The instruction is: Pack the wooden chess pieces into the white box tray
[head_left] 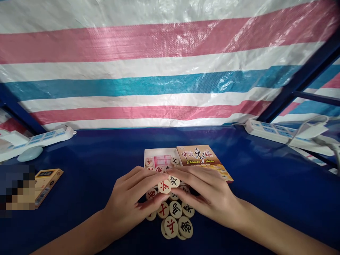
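Pinched between the thumb and fingers of my left hand [135, 194] is a Chinese chess piece with a red character [164, 186]. Right beside it, my right hand [205, 193] grips a Chinese chess piece with a black character [174, 181]. My fingertips nearly meet over the front of an open white box [147, 153], which holds several pieces and a folded pink-lined sheet [162, 161]. Below and between my hands, several more round pieces [175, 209] lie on the blue table, some stacked. My fingers partly hide the box and the pieces in it.
A printed box lid [198, 154] reading "Chinese chess" rests against the box's right side. At the left lie a yellow box [49, 186], a pale mouse-shaped object [30, 154] and a power strip [50, 138]. Another power strip [278, 132] with cables stands at the right. Striped sheeting [170, 88] hangs behind.
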A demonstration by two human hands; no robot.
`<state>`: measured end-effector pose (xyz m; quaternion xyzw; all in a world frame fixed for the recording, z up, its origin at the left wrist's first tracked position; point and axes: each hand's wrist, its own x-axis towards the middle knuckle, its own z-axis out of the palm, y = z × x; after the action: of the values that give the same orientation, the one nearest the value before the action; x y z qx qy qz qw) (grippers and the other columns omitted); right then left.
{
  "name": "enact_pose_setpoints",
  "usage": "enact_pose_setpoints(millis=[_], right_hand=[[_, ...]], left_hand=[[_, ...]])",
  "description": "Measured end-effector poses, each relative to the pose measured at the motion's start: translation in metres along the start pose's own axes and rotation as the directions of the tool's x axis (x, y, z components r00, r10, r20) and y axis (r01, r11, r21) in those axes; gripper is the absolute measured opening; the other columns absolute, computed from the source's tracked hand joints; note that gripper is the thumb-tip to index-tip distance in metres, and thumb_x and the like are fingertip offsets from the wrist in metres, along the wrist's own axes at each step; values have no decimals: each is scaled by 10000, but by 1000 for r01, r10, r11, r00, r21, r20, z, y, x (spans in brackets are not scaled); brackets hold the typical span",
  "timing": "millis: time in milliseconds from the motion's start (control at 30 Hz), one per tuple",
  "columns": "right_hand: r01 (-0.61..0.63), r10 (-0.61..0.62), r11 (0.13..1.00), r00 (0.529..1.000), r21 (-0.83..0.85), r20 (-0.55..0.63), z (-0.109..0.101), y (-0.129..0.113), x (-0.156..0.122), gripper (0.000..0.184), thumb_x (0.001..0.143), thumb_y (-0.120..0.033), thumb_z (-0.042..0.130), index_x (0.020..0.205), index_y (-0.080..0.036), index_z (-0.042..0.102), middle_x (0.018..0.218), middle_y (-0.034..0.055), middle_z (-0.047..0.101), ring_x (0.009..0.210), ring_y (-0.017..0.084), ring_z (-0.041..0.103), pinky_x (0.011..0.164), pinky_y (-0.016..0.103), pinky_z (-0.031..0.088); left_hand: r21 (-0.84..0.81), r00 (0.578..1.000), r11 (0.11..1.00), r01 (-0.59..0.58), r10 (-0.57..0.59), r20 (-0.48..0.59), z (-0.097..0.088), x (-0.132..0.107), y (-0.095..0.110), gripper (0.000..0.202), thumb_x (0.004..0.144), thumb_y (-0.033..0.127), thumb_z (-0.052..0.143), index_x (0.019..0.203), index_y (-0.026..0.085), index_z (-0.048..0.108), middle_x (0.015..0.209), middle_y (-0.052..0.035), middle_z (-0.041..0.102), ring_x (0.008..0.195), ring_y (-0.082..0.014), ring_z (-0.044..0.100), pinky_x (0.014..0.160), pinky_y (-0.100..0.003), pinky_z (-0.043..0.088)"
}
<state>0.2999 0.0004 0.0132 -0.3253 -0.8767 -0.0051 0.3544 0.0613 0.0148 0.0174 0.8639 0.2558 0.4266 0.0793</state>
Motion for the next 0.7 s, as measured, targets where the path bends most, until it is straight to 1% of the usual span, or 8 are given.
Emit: enact_pose_setpoints(millis=[67, 133, 267, 333, 400, 500, 567, 700], right_hand=[[10, -9, 1000, 1000, 12, -18, -1, -2, 0, 432, 915, -228, 647, 1332, -198, 536, 1157, 64, 684, 1041, 170, 660, 889, 315, 564], [4, -3, 1000, 999, 29, -41, -1, -3, 1, 456, 905, -202, 656, 1342, -201, 529, 1172, 66, 683, 1057, 173, 657, 905, 321, 566], [12, -7, 999, 996, 51, -92, -1, -4, 1, 462, 886, -181, 676, 1327, -199, 541, 1157, 67, 694, 1041, 173, 669, 891, 312, 577], [7, -1, 998, 996, 60, -92, -1, -4, 1, 446, 879, -192, 690, 1305, -200, 557, 1123, 59, 706, 1016, 169, 678, 888, 308, 579], [-3, 9, 997, 997, 75, -75, -1, -4, 0, 427, 880, -218, 697, 1286, -203, 567, 1099, 51, 715, 989, 164, 686, 883, 306, 579], [-12, 18, 995, 998, 96, -67, 0, -6, 0, 408, 884, -251, 699, 1269, -205, 572, 1082, 40, 722, 939, 146, 696, 831, 271, 584], [-13, 21, 995, 997, 101, -75, -1, -7, 0, 399, 880, -252, 704, 1256, -204, 578, 1067, 34, 727, 929, 139, 700, 816, 254, 581], [-17, 25, 995, 996, 102, -87, -1, -8, -1, 383, 876, -250, 710, 1237, -209, 591, 1043, 32, 733, 904, 143, 706, 816, 253, 580]], left_hand=[[17, 1000, 999, -28, 28, 1, -2, -1, 1, 388, 857, 147, 703, 1233, 216, 635, 1053, -18, 719, 934, -131, 652, 831, -237, 557], [26, 999, 999, -24, 24, -28, -3, -1, 1, 394, 851, 140, 704, 1232, 217, 637, 1052, -17, 722, 927, -132, 656, 823, -239, 561], [33, 994, 997, 67, -64, -93, -4, -1, -2, 370, 838, 127, 712, 1193, 211, 647, 950, 4, 722, 830, -103, 647, 770, -207, 559], [21, 993, 996, 87, -85, -87, -4, -1, -2, 325, 825, 138, 731, 1135, 206, 661, 925, 12, 721, 810, -95, 640, 756, -194, 556], [-4, 995, 997, 73, -73, -62, -3, -2, -2, 282, 818, 142, 742, 1082, 211, 670, 948, 13, 727, 847, -103, 646, 772, -200, 560], [-36, 998, 998, 52, -53, -33, -3, -3, 0, 290, 822, 140, 744, 1090, 216, 665, 978, 8, 731, 889, -113, 655, 798, -216, 568], [-47, 997, 997, 67, -68, -32, -3, -3, 1, 290, 826, 152, 744, 1097, 218, 664, 963, 4, 731, 865, -113, 660, 784, -220, 575], [-44, 993, 993, 108, -109, -40, -2, -3, 0, 247, 835, 219, 744, 1071, 234, 674, 919, -2, 733, 785, -121, 663, 709, -229, 584]])
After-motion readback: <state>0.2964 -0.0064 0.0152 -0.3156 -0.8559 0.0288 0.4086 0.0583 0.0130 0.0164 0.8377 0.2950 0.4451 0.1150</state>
